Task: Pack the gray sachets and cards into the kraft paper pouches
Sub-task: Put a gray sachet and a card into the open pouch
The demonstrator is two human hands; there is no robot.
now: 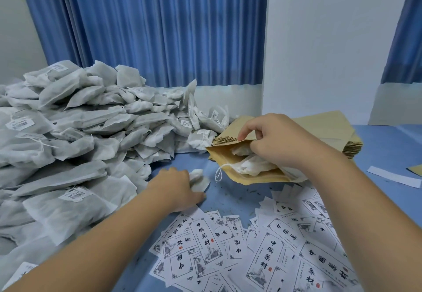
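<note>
Right hand (277, 142): I am watching it holding the tan kraft paper pouch (258, 178) open, thumb and forefinger pinching the upper flap.
Pouch contents: pale gray fabric sachets (253, 166) are poking out of the mouth.
Left hand (177, 187): its fingers are curling round one small gray sachet (199, 180) lying on the blue table (230, 196).
Heap of gray sachets (80, 131): sitting just left.
Printed white cards (262, 246): lying scattered nearest me.

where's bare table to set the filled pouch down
Best patch: bare blue table right of the kraft pouch stack, bordered in front by the white paper strip. A smaller gap lies between the held pouch, the left hand gripping a sachet, and the cards. The left is crowded with the sachet pile; cards cover the near edge.
</note>
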